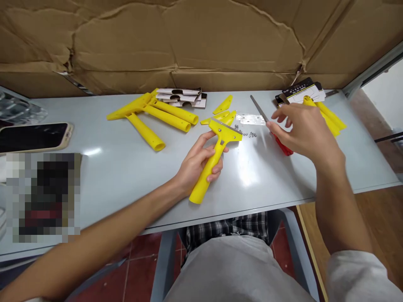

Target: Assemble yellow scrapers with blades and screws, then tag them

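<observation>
My left hand [201, 161] is wrapped around the handle of a yellow scraper [206, 174], its head tilted up and away from me. A metal blade strip and screws show on that head. Over the right part of the table, my right hand [302, 130] pinches a red-handled screwdriver [260, 108] between thumb and fingers; its long grey shaft points up and left. Behind the scraper head are small yellow plates [223, 105], flat metal blades [252, 119] and a scatter of small screws [252, 135].
Several yellow scraper handles [146, 132] lie left of centre, beside stacked white and black cards [181, 96]. More cards [299, 93] and yellow handles [330, 117] are at the right. A phone [34, 136] rests at the left. Cardboard [173, 46] backs the table [126, 172].
</observation>
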A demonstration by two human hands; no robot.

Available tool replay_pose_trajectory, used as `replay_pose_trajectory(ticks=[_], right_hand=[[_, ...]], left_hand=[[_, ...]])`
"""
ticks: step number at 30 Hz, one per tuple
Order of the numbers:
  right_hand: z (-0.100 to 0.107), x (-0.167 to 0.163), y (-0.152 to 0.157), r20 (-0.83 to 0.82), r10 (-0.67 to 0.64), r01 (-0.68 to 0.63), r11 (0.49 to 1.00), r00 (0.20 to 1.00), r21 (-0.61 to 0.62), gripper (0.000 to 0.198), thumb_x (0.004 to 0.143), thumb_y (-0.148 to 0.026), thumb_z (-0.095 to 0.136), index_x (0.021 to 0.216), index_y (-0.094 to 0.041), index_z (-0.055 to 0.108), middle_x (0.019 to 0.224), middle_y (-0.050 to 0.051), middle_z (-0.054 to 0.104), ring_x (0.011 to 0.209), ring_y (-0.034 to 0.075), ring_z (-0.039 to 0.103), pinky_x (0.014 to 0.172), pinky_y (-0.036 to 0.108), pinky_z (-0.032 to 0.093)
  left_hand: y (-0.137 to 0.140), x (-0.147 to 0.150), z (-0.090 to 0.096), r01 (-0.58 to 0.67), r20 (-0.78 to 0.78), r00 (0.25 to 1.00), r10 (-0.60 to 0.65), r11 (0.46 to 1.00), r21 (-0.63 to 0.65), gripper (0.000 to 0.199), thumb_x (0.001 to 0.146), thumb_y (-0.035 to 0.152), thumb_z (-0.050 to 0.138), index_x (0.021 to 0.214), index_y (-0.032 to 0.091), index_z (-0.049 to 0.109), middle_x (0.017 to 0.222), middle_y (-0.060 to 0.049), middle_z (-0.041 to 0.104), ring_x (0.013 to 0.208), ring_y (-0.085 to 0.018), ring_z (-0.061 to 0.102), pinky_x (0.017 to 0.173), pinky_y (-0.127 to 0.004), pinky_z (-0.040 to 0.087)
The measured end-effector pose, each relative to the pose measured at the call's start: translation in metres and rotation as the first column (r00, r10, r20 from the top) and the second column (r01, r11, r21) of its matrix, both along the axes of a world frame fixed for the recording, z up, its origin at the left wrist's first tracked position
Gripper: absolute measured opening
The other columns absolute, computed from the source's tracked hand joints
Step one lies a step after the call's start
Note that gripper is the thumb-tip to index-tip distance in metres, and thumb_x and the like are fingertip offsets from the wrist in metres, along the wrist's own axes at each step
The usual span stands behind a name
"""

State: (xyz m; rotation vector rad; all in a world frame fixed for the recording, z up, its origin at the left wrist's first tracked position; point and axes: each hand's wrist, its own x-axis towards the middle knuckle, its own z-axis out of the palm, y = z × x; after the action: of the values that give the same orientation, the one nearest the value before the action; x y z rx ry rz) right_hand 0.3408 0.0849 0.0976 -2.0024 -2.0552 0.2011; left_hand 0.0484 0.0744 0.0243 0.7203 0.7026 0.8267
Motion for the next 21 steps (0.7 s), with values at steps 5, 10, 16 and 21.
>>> replay_pose_trajectory(ticks=[5,10,16,21], right_hand=[[-0.024,0.017,-0.033,0.170,-0.106,0.111,0.994,0.980,-0.016,0.056,0.103,-0.059,0.063,0.138,-0.016,0.071,0.122,0.016,0.072,0.096,0.021,0.061,0.078,0.029,0.038],[-0.035,0.018,-0.032,0.184,-0.100,0.120,0.988,0.978,-0.100,0.056,0.103,-0.056,0.061,0.147,-0.021,0.064,0.120,0.013,0.074,0.095,0.020,0.064,0.080,0.029,0.042],[-0.027,0.031,-0.016,0.157,-0.118,0.156,0.954,0.980,-0.256,0.039,0.100,-0.045,0.068,0.131,-0.020,0.067,0.109,0.008,0.076,0.090,0.016,0.061,0.077,0.029,0.036],[0.010,0.040,-0.008,0.038,-0.158,0.158,0.987,0.987,-0.002,0.033,0.103,-0.034,0.068,0.128,-0.013,0.066,0.112,0.012,0.075,0.089,0.008,0.059,0.083,0.028,0.041]], left_hand=[[0.002,0.000,0.000,-0.011,0.010,1.000,0.012,1.000,-0.013,0.054,0.095,0.021,0.069,0.145,0.028,0.052,0.110,-0.004,0.075,0.053,-0.008,0.055,0.038,-0.018,0.038],[0.007,0.000,0.003,-0.014,0.014,1.000,0.015,0.998,-0.053,0.055,0.092,0.018,0.069,0.144,0.026,0.053,0.106,-0.005,0.075,0.051,-0.009,0.055,0.038,-0.018,0.036],[0.010,-0.002,0.006,0.001,0.056,0.998,0.006,0.993,-0.116,0.055,0.092,0.013,0.064,0.144,0.026,0.053,0.103,-0.005,0.075,0.049,-0.009,0.054,0.037,-0.017,0.036],[0.011,-0.002,0.008,0.027,0.107,0.994,-0.007,0.982,-0.186,0.061,0.094,0.010,0.057,0.151,0.027,0.048,0.099,-0.004,0.074,0.048,-0.009,0.054,0.037,-0.016,0.036]])
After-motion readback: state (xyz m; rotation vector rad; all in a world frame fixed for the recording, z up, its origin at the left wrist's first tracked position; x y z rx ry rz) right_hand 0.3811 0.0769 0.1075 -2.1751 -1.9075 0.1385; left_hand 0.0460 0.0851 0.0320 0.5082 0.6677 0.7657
